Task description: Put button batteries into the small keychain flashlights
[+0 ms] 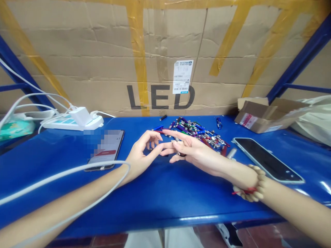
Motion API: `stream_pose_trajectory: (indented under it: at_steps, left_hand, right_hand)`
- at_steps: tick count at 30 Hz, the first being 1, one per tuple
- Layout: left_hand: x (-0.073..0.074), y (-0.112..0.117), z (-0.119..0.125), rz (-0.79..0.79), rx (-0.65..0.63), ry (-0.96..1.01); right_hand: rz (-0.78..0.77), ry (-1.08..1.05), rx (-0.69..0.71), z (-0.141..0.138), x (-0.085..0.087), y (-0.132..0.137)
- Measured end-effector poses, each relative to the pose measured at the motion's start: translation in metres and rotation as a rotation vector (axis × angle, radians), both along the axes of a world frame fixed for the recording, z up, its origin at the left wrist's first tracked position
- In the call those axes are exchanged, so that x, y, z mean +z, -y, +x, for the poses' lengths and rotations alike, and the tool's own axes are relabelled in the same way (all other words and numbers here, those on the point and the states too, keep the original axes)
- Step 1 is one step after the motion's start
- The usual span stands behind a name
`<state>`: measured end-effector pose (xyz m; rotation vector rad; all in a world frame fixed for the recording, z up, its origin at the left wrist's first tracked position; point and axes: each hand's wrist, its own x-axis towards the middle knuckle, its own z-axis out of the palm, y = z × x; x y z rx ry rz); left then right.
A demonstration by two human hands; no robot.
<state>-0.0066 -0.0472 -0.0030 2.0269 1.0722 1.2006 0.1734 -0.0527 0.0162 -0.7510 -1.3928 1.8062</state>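
My left hand (143, 152) is raised over the blue table (165, 203), its fingers curled in and its thumb against the fingertips of my right hand (193, 148). What the left fingers hold, if anything, is hidden. On my right hand the index finger is stretched out, while the thumb presses toward the other fingers. A small dark, shiny bit shows under that thumb, too small to name. Just behind both hands lies a loose pile of small coloured metal tubes with key rings (192, 127), blue, red, green and purple.
A phone (107, 148) with a lit screen and cable lies left; another phone (269, 159) lies right. A power strip (95, 122) stands back left, an open cardboard box (266, 115) back right. A white cable (64, 174) crosses my left arm. A large carton (103, 58) forms the back.
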Motion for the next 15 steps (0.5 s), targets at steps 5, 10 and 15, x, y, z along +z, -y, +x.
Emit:
stream_pose_trajectory:
  at_steps: [5, 10, 15]
  left_hand:
    - [-0.001, 0.0, 0.001, 0.077, -0.023, -0.041]
    - [-0.005, 0.0, 0.003, 0.165, -0.027, -0.048]
    - [-0.01, 0.0, 0.003, 0.287, -0.056, -0.096]
  right_hand:
    - [-0.028, -0.009, -0.018, -0.001, -0.005, 0.001]
    - [0.024, -0.003, -0.031, -0.001, -0.01, 0.003]
    - [0.195, 0.073, -0.032, -0.003, -0.008, 0.008]
